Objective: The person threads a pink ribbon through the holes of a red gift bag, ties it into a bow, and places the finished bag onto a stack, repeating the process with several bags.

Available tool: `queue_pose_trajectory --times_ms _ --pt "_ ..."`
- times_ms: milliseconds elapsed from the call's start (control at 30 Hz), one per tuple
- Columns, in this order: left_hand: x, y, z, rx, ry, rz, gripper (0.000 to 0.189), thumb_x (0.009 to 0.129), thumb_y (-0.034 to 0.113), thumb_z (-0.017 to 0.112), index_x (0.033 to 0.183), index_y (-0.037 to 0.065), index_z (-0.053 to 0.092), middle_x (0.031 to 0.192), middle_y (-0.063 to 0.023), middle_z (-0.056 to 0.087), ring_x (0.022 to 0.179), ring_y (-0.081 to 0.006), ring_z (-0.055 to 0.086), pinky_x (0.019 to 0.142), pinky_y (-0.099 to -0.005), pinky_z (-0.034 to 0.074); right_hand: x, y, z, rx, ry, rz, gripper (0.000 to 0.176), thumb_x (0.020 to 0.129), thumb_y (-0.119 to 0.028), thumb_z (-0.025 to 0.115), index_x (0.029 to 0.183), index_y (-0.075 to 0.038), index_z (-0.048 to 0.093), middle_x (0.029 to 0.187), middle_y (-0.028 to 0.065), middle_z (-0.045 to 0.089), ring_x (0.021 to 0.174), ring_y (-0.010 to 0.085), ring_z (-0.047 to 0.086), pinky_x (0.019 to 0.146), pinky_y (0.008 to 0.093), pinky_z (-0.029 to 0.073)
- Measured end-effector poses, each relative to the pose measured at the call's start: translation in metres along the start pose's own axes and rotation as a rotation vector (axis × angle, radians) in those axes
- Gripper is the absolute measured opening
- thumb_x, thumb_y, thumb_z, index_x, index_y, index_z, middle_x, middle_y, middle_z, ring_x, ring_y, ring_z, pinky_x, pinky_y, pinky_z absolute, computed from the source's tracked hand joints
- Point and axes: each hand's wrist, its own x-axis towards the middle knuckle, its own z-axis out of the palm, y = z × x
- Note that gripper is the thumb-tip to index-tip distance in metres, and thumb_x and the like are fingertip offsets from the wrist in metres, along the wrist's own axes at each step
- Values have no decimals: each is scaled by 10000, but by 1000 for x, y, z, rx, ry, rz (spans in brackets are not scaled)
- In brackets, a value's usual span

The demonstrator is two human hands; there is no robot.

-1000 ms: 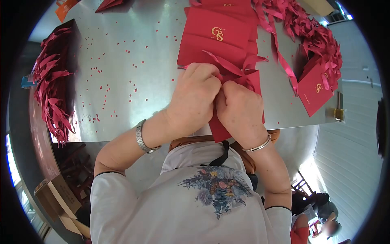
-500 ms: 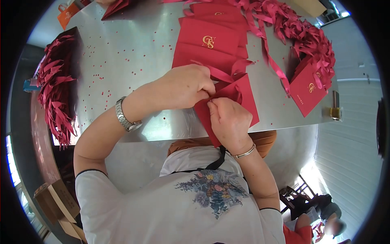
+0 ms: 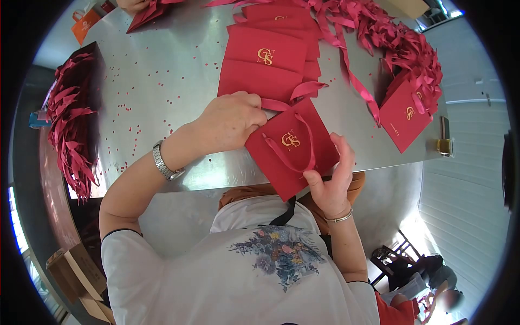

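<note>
A red paper bag [image 3: 276, 168] with a gold monogram and a ribbon handle [image 3: 285, 160] across its front lies tilted at the table's near edge. My left hand [image 3: 234, 120] is closed at the bag's upper left, with a loose red ribbon [image 3: 277, 104] running out from its fingers to the right. My right hand [image 3: 331, 187] is open at the bag's right side, thumb against the front and fingers stretched up along the edge. Just beyond, overlapping red bags [image 3: 262, 73] with gold monograms lie in a stack.
A heap of red ribbons [image 3: 403, 51] and another monogrammed bag [image 3: 405, 122] lie at the right. More ribbon-topped bags [image 3: 73, 124] line the left edge. Red dots are scattered over the metal table [image 3: 179, 59]. Another person's hand [image 3: 132, 4] holds a red bag at the far edge.
My right hand has moved from a pinch over the bag to its right side and opened. The bag's front and handle now show. My left hand has shifted slightly left.
</note>
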Motion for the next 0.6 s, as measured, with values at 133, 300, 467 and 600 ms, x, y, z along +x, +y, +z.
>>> queue_pose_trajectory --times_ms 133,300,467,600 --pt "0 -1 -4 -96 0 -67 61 792 38 632 844 68 622 861 -89 578 825 -317 591 693 -403 501 -10 6 2 -136 -196 74 1052 703 -358 830 1460 74 240 1336 237 473 1191 388 474 1009 463 367" --pt "-4 -37 -29 173 206 -377 57 841 92 609 869 65 650 898 -93 613 820 -323 614 715 -408 496 -7 4 0 -207 -243 41 992 718 -401 802 1449 58 313 1342 215 472 1208 359 468 1028 452 348" --pt "-4 -53 -30 286 417 -611 85 881 118 613 921 61 661 972 -85 635 805 -295 631 731 -388 499 -5 3 0 -234 -259 32 905 719 -400 796 1423 10 403 1352 184 469 1222 348 456 1032 441 344" --pt "8 -43 -26 274 739 -406 91 841 91 616 900 74 683 1010 -118 649 880 -341 618 781 -423 498 -6 3 0 -216 -255 45 834 714 -389 799 1380 -7 473 1353 174 469 1226 343 455 1029 438 347"
